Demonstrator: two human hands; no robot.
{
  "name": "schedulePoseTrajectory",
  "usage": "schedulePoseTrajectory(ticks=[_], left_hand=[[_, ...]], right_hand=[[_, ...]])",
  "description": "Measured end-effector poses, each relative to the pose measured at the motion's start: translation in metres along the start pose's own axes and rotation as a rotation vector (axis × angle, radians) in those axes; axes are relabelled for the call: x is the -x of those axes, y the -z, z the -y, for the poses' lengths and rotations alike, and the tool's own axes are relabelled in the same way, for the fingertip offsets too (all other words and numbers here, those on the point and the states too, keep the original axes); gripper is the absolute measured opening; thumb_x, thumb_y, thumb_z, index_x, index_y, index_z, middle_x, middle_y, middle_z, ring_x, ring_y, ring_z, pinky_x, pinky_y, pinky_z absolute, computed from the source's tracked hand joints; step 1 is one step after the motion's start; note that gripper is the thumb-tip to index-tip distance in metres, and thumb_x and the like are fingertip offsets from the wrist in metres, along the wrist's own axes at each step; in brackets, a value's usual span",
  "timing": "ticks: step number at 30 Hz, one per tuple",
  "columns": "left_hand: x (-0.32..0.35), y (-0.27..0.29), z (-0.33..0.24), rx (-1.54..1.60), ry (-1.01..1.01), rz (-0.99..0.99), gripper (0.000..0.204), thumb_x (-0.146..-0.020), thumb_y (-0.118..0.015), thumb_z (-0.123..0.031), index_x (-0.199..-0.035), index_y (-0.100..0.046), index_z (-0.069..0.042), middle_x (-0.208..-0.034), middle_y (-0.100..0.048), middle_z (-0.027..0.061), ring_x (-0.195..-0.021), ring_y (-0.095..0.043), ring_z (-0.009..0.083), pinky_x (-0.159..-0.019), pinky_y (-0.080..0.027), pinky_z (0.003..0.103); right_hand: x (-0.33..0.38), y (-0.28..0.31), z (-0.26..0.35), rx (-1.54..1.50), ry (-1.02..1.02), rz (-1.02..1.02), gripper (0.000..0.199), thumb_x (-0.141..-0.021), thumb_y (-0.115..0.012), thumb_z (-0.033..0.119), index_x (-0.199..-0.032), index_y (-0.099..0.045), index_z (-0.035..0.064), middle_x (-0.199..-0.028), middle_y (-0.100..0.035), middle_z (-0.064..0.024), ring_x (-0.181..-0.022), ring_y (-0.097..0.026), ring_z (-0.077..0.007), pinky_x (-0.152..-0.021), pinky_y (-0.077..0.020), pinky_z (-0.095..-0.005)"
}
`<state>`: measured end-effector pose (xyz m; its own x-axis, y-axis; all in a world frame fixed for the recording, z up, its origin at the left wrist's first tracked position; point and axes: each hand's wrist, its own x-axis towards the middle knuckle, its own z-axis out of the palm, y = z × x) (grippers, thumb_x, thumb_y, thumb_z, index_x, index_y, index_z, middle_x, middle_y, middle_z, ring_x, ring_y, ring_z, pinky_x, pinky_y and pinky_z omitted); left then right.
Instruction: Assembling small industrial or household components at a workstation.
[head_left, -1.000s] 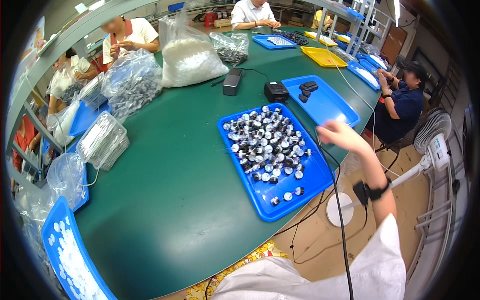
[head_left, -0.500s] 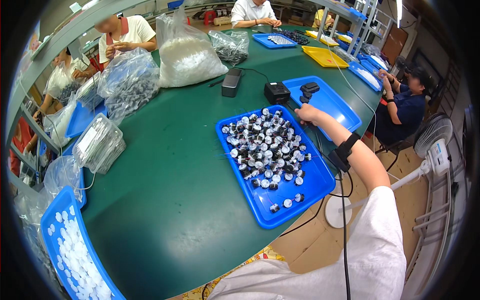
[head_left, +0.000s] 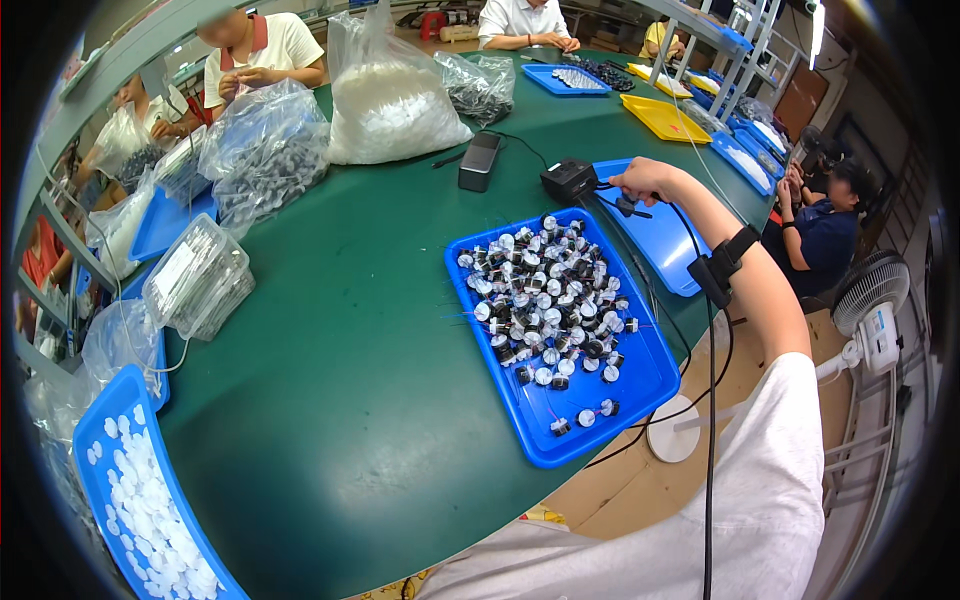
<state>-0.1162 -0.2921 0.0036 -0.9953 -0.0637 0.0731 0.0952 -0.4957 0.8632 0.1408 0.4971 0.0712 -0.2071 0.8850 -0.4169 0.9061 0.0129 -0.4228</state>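
My right hand [head_left: 643, 180] reaches over the blue tray at the back right, fingers closed on a black cable [head_left: 604, 186] beside a small black box [head_left: 569, 181]. Its fingertips are partly hidden. A dark strap-like piece [head_left: 630, 208] shows just below the hand, and I cannot tell whether it is held. My right wrist wears a black band with a small device [head_left: 722, 268], and a cable runs down from it. Nearer to me, a blue tray [head_left: 535, 440] holds a heap of small black-and-white round parts with thin wires [head_left: 550, 300]. My left hand is out of view.
A dark grey block-shaped device [head_left: 480, 162] stands on the green table [head_left: 340, 330]. Left lie a clear box [head_left: 200, 280] and a blue tray of white discs [head_left: 150, 500]. Filled plastic bags [head_left: 390, 115] stand behind. Co-workers sit around; a fan [head_left: 875, 310] stands right.
My right hand has moved up and right, from beside the parts tray to over the empty-looking blue tray. The dark pieces there are now mostly covered by it. The whole view has shifted slightly.
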Motion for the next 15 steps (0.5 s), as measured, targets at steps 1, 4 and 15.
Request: schedulePoseTrajectory(ticks=[1, 4, 15], left_hand=[[0.001, -0.014, -0.001, 0.204, 0.134, -0.055, 0.025, -0.088, -0.052, -0.002, -0.112, -0.048, 0.003, -0.111, -0.056, 0.0203, -0.097, -0.056, 0.0289, -0.087, -0.046, 0.041], [-0.014, 0.031, 0.009, -0.182, -0.126, 0.064, 0.028, -0.087, -0.055, -0.006, -0.112, -0.048, 0.004, -0.112, -0.055, 0.0212, -0.101, -0.054, 0.0292, -0.09, -0.044, 0.042], [0.005, -0.005, -0.002, 0.169, 0.1, -0.06, 0.038, -0.084, -0.055, -0.016, -0.113, -0.048, 0.007, -0.122, -0.047, 0.0237, -0.118, -0.041, 0.0329, -0.104, -0.028, 0.046]], right_hand=[[-0.002, -0.001, -0.004, -0.015, -0.013, 0.001, 0.034, -0.088, -0.057, 0.033, -0.068, -0.049, 0.0062, -0.053, -0.043, -0.0008, -0.041, -0.041, -0.0114, -0.036, -0.0352, -0.0253], [-0.013, -0.001, -0.029, -0.188, -0.028, 0.1, 0.035, -0.089, -0.056, 0.034, -0.07, -0.048, 0.0066, -0.059, -0.049, -0.0038, -0.049, -0.051, -0.0157, -0.045, -0.0475, -0.0293], [0.008, -0.031, -0.067, -0.975, -0.069, 0.423, 0.036, -0.096, -0.042, 0.035, -0.07, -0.042, 0.0094, -0.077, -0.053, -0.0105, -0.067, -0.054, -0.0164, -0.058, -0.0484, -0.0278]])
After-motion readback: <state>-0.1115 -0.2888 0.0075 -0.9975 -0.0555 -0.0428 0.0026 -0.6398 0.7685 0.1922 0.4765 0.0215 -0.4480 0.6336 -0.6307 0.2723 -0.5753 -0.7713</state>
